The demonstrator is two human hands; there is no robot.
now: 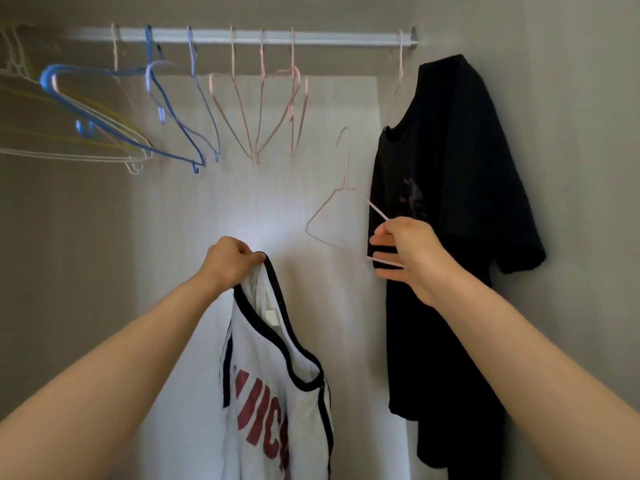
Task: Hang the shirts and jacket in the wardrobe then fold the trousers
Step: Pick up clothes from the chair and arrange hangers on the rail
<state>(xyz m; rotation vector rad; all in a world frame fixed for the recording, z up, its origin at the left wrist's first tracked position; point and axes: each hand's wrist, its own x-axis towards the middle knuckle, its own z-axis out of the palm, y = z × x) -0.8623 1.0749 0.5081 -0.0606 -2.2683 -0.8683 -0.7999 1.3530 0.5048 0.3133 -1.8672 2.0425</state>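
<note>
Left hand (232, 259) below rail (311, 38), fist closed tight on dark-trimmed shoulder strap of white jersey (273, 393); jersey hangs down from it. Right hand (408, 252) below right end of rail, fingers curled round pale pink wire hanger (377, 210), hook pointing up, not on rail. Black T-shirt (450, 202) hangs from right end of rail, behind right hand. Empty hangers (207, 109) along left and middle of rail.
</note>
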